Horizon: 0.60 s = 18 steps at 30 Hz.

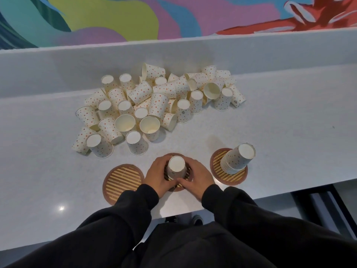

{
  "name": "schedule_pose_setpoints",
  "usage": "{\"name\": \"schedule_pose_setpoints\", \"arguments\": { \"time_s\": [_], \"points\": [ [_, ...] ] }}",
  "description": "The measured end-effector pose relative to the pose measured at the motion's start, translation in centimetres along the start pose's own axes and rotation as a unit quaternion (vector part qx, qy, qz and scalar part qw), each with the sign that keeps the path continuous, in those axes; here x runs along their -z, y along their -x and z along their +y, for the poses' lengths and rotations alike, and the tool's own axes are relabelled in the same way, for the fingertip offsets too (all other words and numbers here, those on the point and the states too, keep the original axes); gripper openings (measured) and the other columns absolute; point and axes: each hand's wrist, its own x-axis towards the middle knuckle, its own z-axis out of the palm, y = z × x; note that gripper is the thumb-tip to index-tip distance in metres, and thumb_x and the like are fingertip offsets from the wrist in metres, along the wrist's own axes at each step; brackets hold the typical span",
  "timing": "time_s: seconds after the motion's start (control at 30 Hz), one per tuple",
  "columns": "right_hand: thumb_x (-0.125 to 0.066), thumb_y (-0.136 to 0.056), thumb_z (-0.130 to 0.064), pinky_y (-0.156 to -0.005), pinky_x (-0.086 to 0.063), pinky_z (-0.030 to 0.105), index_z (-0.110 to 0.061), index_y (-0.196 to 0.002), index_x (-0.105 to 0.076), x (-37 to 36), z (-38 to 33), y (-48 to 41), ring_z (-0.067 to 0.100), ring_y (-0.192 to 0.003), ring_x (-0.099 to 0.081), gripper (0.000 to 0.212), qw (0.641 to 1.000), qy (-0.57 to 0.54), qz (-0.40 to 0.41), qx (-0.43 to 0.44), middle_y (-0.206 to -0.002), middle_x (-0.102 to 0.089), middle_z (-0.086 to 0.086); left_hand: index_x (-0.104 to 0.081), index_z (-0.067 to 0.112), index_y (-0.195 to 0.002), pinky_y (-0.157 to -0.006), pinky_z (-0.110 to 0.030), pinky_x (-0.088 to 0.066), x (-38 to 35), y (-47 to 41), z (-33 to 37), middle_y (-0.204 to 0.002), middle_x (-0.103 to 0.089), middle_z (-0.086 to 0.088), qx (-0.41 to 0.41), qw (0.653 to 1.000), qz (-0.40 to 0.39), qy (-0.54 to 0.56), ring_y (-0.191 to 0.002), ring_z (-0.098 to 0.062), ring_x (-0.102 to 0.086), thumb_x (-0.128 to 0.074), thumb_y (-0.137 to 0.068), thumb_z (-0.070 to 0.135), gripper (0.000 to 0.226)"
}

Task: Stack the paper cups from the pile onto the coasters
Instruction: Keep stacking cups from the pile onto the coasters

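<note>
Coasters: three, round, slatted bamboo with brown rims, in a row along the near edge of the white counter.
- Middle coaster: mostly covered by the hands.
- Left coaster: at 9 o'clock of the middle one, bare.
- Right coaster: at 3 o'clock of the middle one, carrying a nested stack of upside-down cups that leans toward 1 o'clock. It shows many rims; an exact count is not possible.

Held cup: one, dotted, upside down, standing on the middle coaster. Anything nested under it is hidden by fingers.

Hands: two, both in black sleeves.
- Left hand: wraps the held cup from 9 o'clock, fingers curled round its wall.
- Right hand: wraps it from 3 o'clock, likewise curled.
- The thumbs meet at the cup's near side, at 6 o'clock.

Pile: loose dotted paper cups at 11 to 1 o'clock from the hands, well apart from the coasters. There are roughly three dozen; overlap prevents a firm count. Most lie on their sides or stand base up. Two stand mouth up at the pile's near edge.

A painted wall in many colours rises behind the counter at 12 o'clock.
</note>
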Motion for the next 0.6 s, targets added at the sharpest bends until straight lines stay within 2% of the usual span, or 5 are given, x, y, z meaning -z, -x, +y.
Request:
{"name": "schedule_pose_setpoints", "arguments": {
  "time_s": [0.13, 0.3, 0.6],
  "points": [
    [-0.075, -0.081, -0.047, -0.109, -0.047, 0.040, -0.046, -0.143, -0.042, -0.4, 0.6, -0.5, 0.011, -0.126, -0.054, 0.071, 0.999, 0.037, -0.002, -0.011, -0.139, -0.059, -0.014, -0.051, 0.039, -0.138, -0.101, -0.024, -0.039, -0.1, -0.3, 0.0, -0.135, -0.057, 0.013, 0.006, 1.000, -0.001, -0.007, -0.124, -0.008, -0.051, -0.089, -0.072, 0.039, 0.076],
    [-0.074, -0.079, -0.050, -0.107, -0.046, 0.043, -0.044, -0.142, -0.045, -0.6, 1.3, -0.6, 0.009, -0.124, -0.052, 0.069, 0.999, 0.042, -0.002, -0.011, -0.135, -0.058, -0.015, -0.053, 0.039, -0.135, -0.101, -0.025, -0.043, -0.2, -0.3, 0.1, -0.131, -0.058, 0.015, 0.006, 1.000, -0.006, 0.002, -0.121, -0.006, -0.053, -0.089, -0.068, 0.032, 0.077],
    [-0.075, -0.081, -0.044, -0.108, -0.046, 0.037, -0.039, -0.142, -0.046, 0.1, 1.5, -0.5, 0.010, -0.123, -0.051, 0.068, 0.998, 0.051, -0.009, -0.032, -0.134, -0.057, -0.010, -0.052, 0.043, -0.134, -0.103, -0.030, -0.046, -0.7, -0.5, 0.8, -0.130, -0.059, 0.017, 0.012, 1.000, -0.009, 0.008, -0.120, -0.007, -0.056, -0.090, -0.066, 0.034, 0.078]
  ]
}}
